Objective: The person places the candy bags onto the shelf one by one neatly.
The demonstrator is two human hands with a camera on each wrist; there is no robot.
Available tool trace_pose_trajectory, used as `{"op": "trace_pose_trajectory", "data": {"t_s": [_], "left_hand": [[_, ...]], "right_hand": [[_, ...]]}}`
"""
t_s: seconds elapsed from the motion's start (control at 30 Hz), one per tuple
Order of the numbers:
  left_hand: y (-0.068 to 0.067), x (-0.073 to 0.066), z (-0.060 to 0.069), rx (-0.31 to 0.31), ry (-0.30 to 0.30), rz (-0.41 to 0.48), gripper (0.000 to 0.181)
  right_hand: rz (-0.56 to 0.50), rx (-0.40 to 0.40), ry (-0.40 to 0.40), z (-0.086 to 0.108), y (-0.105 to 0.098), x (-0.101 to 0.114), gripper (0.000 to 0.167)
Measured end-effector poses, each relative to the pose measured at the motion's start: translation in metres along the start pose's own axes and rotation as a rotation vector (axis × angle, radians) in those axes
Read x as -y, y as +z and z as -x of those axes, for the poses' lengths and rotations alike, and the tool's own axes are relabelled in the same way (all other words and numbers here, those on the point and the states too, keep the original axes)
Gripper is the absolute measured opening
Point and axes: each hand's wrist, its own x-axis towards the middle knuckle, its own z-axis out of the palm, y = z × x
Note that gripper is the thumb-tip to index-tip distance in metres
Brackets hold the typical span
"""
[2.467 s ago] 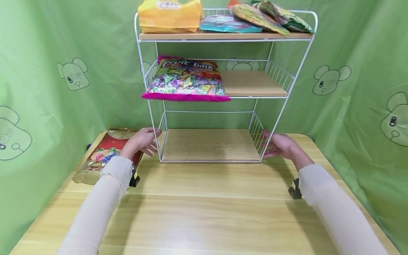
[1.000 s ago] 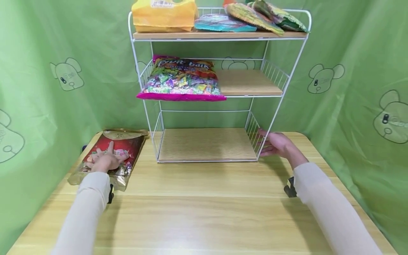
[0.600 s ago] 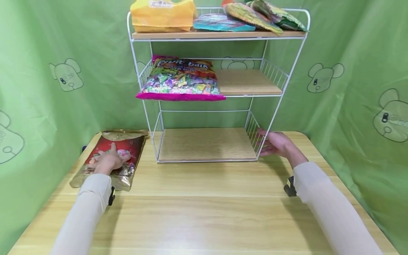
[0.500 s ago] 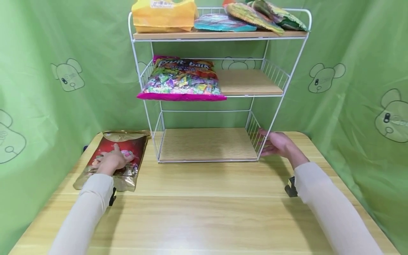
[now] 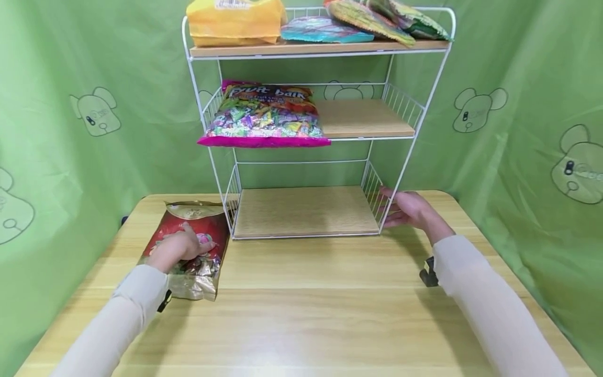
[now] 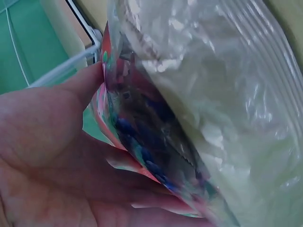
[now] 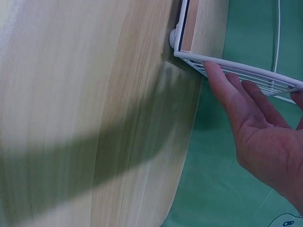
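Note:
A red and gold bag of wrapped sweets (image 5: 200, 272) lies on the table to the left of the white wire rack, its upper right corner right at the rack's side. My left hand (image 5: 178, 247) rests on top of it with fingers spread; in the left wrist view the thumb and extended fingers of the left hand (image 6: 52, 146) lie against the bag's printed face (image 6: 142, 118). At the rack's lower right, the fingers of my right hand (image 5: 414, 209) touch the side wires. The right wrist view has these fingers extended along the wire side panel (image 7: 246, 73).
The three-tier rack has a wooden bottom shelf (image 5: 303, 209). A "fruit balk" sweets bag (image 5: 268, 112) lies on the left of its middle shelf. Up top sit a yellow bag (image 5: 235, 23), a blue packet (image 5: 325, 30) and green packets (image 5: 405, 21). Green curtains (image 5: 52, 157) surround the table (image 5: 301, 314).
My left hand has left the rack's left side, come down on the red bag, and slid it rightward and nearer, up against the rack. My right hand stays at the rack's right side.

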Motion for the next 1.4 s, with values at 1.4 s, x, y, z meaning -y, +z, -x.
{"op": "trace_pose_trajectory", "data": {"t_s": [1.4], "left_hand": [[-0.013,0.092,-0.033,0.186,0.019,0.455,0.115]], "right_hand": [[0.008,-0.021,-0.002,0.000,0.002,0.000,0.072]]}}
